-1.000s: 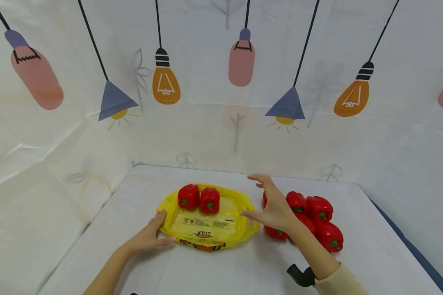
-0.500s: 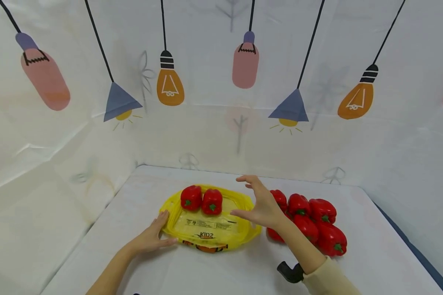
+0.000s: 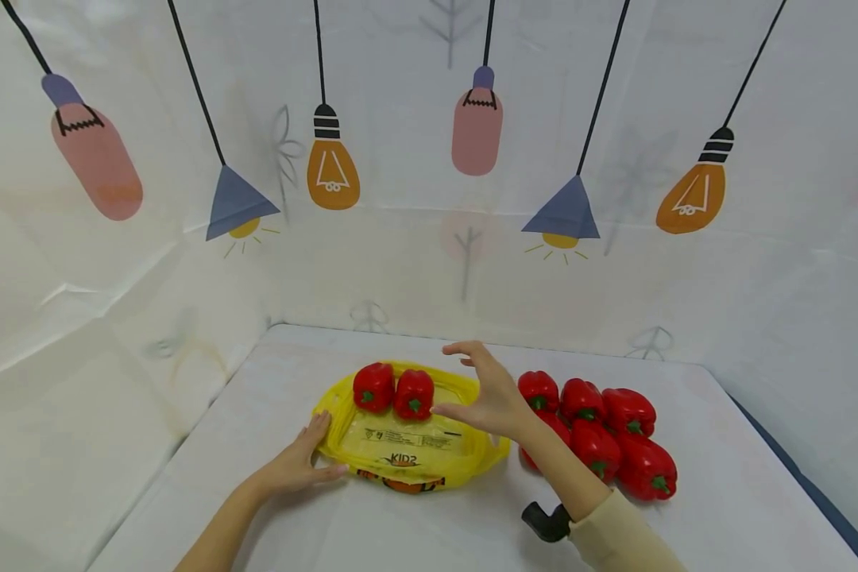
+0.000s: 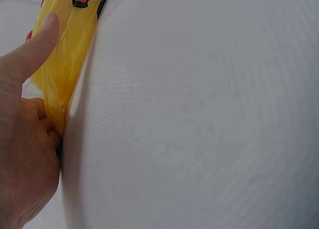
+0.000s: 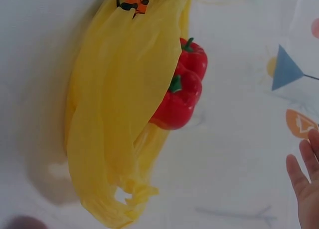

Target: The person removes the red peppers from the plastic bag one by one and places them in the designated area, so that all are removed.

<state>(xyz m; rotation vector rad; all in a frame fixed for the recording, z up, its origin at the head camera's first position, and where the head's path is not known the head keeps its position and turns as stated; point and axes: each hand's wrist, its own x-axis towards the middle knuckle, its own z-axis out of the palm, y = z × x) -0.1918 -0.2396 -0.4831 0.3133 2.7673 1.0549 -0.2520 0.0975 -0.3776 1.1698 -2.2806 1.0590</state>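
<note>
A yellow plastic bag [image 3: 465,469], printed with dark lettering and an orange figure, lies spread on the table with its mouth facing up. Two red bell peppers [image 3: 414,395] sit side by side at its back left. My left hand [image 3: 293,465] rests against the bag's left end; its thumb touches the front side in the left wrist view, the fingers lying lower by the edge. Over the bag's right part, my right hand [image 3: 488,400] hovers with thumb and fingers spread apart, holding nothing. In the right wrist view, its fingertips [image 5: 295,174] appear at the right edge, apart from the bag.
Several more red bell peppers [image 3: 593,445] are grouped to the right of the bag, partly behind my right forearm. A black curved piece [image 3: 546,523] sits at the right wrist. The white table [image 3: 415,540] meets a cloth backdrop [image 3: 400,270] printed with lamps.
My right hand has moved left, away from the grouped peppers and farther over the bag, still spread. The left hand stays at the bag's left end. The head view has shifted slightly.
</note>
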